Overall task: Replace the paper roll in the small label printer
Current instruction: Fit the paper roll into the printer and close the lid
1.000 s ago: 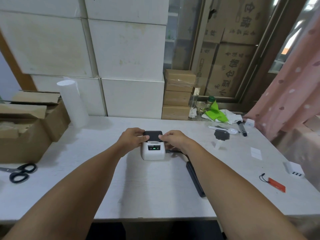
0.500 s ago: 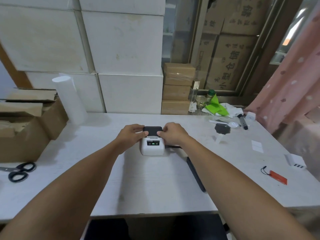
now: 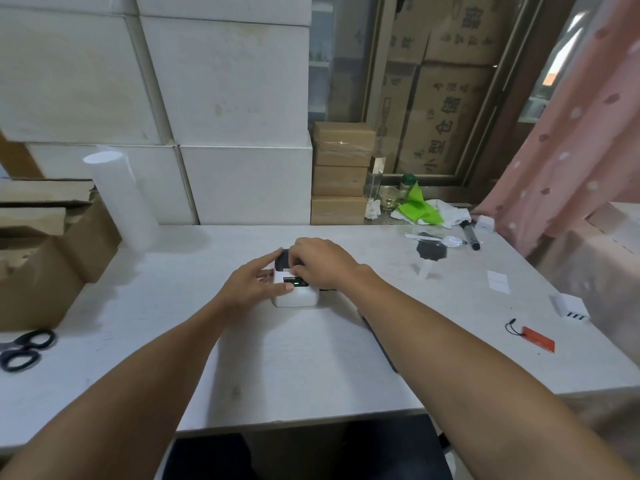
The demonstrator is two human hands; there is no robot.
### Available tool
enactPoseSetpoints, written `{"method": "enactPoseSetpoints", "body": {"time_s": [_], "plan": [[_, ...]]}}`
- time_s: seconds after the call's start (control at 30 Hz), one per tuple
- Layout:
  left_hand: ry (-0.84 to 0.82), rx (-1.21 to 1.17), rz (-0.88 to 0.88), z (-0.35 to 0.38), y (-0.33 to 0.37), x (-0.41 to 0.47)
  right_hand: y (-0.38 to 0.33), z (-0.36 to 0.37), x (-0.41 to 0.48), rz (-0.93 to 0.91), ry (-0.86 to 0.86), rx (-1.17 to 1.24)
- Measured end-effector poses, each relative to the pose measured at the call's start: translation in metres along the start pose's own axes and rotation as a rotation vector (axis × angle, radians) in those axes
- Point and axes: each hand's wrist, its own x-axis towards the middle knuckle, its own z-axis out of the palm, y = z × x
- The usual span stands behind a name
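Observation:
A small white label printer with a black lid and a lit green light stands in the middle of the white table. My left hand grips its left side, thumb on the front edge and index finger stretched along the lid. My right hand lies over the top of the black lid, fingers curled down on it. The lid's state is hidden under my hands. No paper roll shows.
An open cardboard box and black scissors lie at left, a white cylinder behind. A black flat device lies under my right forearm. Spoon, marker, green bag clutter the back right; a red tag at right.
My right hand has slid left onto the top of the lid. My left hand has shifted to the printer's left front, thumb at the front edge. The view moved slightly.

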Motion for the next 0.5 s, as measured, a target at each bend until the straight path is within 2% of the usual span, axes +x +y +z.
{"method": "enactPoseSetpoints", "body": {"time_s": [0.3, 0.5], "plan": [[0.002, 0.098, 0.093, 0.004, 0.013, -0.005, -0.004, 0.007, 0.0, -0.02, -0.004, -0.099], [-0.014, 0.05, 0.049, 0.002, 0.014, -0.005, -0.005, 0.004, -0.002, 0.001, -0.013, -0.09]]}}
